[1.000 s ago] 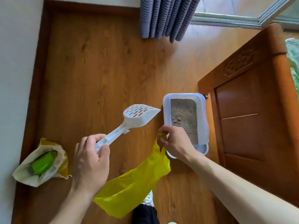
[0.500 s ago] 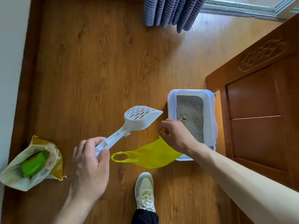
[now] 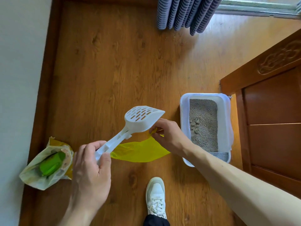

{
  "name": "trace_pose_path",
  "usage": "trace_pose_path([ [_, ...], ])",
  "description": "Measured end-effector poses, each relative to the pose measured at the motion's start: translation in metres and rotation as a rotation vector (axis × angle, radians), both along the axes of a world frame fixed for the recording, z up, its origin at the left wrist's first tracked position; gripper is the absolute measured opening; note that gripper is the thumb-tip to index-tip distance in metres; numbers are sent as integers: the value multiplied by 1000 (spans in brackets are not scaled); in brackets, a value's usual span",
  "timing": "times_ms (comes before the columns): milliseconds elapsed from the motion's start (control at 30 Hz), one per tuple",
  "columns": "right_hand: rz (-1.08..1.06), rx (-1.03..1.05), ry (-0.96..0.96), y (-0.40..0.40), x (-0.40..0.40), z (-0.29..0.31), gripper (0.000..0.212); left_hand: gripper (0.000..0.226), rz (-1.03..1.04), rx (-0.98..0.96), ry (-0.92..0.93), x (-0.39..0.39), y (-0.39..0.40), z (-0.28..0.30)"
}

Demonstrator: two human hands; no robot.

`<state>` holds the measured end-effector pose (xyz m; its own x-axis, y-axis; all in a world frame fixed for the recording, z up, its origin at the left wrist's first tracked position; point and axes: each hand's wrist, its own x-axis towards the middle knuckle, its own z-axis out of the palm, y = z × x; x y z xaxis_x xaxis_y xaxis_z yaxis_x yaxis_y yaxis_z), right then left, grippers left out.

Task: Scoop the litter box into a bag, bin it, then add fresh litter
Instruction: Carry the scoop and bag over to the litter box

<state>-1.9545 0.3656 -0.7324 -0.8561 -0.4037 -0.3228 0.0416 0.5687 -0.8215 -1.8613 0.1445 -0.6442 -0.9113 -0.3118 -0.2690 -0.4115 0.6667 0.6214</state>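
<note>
- Nearest, the left hand (image 3: pixel 91 168) grips the empty white scoop (image 3: pixel 141 121) by its handle.
- The right hand (image 3: pixel 169 136) pinches the flat, unopened yellow bag (image 3: pixel 140 152); nothing looks scooped yet.
- Beyond, by the floor's right edge, the litter box (image 3: pixel 184 111) holds clumped litter; binning and refilling remain.

The left hand (image 3: pixel 91 168) rises from the lower left, back toward the camera, its fingers (image 3: pixel 88 146) and thumb curled round the handle of a white scoop (image 3: pixel 140 119). The bare right forearm reaches in from the lower right, crossing to the middle. The right hand (image 3: pixel 169 136) is turned palm down, its fingertips pinching the edge of a yellow bag (image 3: pixel 141 152).
</note>
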Motion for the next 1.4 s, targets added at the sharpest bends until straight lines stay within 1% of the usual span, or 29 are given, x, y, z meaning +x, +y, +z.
trace_pose_path([
  [100, 18, 5, 4, 3, -6, 2, 20, 33, 24, -8, -13, 2, -5, -3],
  [200, 27, 114, 35, 12, -8, -1, 17, 26, 32, -13, -9, 4, -4, -6],
  [267, -18, 201, 31, 22, -8, -4, 16, 23, 35, -21, -21, 4, -2, -8],
  [367, -110, 311, 3, 40, -4, -11, 16, 33, 26, -21, -44, 5, 2, -11],
  [533, -236, 386, -26, 75, 5, -20, 16, 26, 10, -54, -77, 6, 15, -17],
  [633, -315, 440, -25, 93, 5, -25, 18, 16, -13, -63, -104, 7, 24, -20],
  [767, -456, 418, -27, 109, 8, -29, 37, 18, -53, -60, -122, 7, 36, -22],
  [833, -464, 399, -23, 113, 14, -25, 44, 18, -77, -53, -126, 8, 41, -23],
  [933, -448, 346, -1, 119, 26, -18, 48, 18, -111, -43, -131, 11, 52, -24],
  [1200, -462, 342, 9, 150, 71, 1, 41, 15, -147, 46, -170, 33, 90, -27],
  [1300, -458, 347, 14, 165, 94, 6, 34, 15, -173, 84, -181, 44, 104, -28],
  [1400, -440, 339, -20, 176, 120, 14, 27, 11, -176, 124, -187, 55, 119, -26],
])
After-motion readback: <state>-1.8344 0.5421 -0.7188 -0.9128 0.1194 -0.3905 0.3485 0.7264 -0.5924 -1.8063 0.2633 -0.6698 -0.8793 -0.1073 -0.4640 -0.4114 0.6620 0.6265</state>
